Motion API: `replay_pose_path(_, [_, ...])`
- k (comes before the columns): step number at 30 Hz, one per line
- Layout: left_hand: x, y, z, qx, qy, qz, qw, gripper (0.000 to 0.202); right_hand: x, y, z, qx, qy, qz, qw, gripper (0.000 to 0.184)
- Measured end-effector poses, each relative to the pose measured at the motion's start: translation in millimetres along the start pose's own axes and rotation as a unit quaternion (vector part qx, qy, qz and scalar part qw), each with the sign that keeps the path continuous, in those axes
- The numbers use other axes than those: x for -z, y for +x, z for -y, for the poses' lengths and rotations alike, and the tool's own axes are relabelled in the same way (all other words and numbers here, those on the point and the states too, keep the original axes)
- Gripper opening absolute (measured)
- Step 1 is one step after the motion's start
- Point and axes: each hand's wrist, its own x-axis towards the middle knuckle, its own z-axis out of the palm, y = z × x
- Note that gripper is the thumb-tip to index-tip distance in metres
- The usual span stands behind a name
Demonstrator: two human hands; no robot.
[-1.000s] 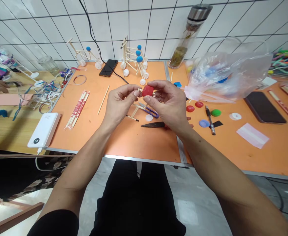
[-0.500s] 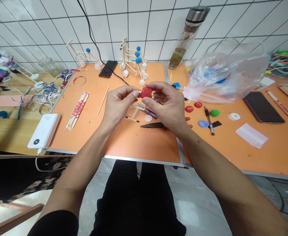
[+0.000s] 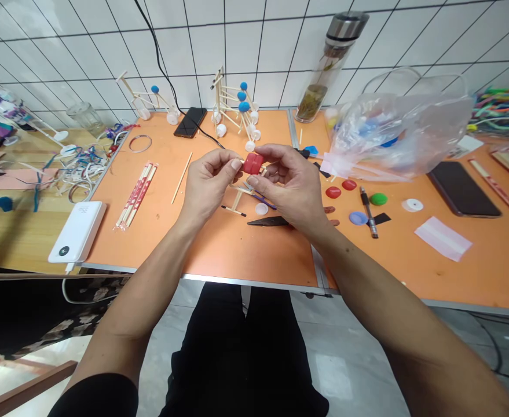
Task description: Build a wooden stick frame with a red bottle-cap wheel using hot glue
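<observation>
My left hand [image 3: 213, 185] pinches the end of a thin pale wooden stick [image 3: 242, 161]. That stick meets a red piece [image 3: 253, 164], which looks like plastic bottle caps set face to face. My right hand [image 3: 292, 180] is closed on the red piece with thumb and fingers, above the orange table [image 3: 237, 255]. Another pale stick end shows by the right fingers. Below the hands lie a small stick frame with dark ends [image 3: 237, 202], purple-handled scissors [image 3: 263, 198] partly covered, a translucent disc [image 3: 261, 209] and a dark pointed tool [image 3: 268, 221] partly under my right hand.
Stick models with blue balls [image 3: 242, 95] stand by the wall, beside a phone [image 3: 190, 122]. A tall flask [image 3: 323, 75] and plastic bag [image 3: 397, 133] are behind right. Red caps [image 3: 333, 192] and a pen [image 3: 369, 213] lie right; wrapped sticks [image 3: 136, 197] and power bank [image 3: 78, 231] left.
The red piece has shifted slightly left and turned in my fingers, so its two halves show more clearly. Both hands keep their hold.
</observation>
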Motion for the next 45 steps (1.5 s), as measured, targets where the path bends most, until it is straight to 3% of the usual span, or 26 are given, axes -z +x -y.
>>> replay_pose_path(13, [2.1, 4.5, -1.6, 0.021, -0.009, -0.029, 0.999, 0.044, -4.7, -2.4, 4.8, 0.018, 0.006, -0.051, 0.998, 0.026])
replay_pose_path(18, [1.0, 4.4, -5.4, 0.046, -0.034, -0.046, 0.997, 0.046, -5.7, -2.1, 5.4, 0.032, 0.0, -0.056, 0.998, 0.025])
replay_pose_path(45, [3.6, 5.3, -2.5, 0.029, -0.036, -0.025, 0.999, 0.052, -8.8, -3.6, 9.3, -0.015, 0.005, -0.067, 0.998, 0.014])
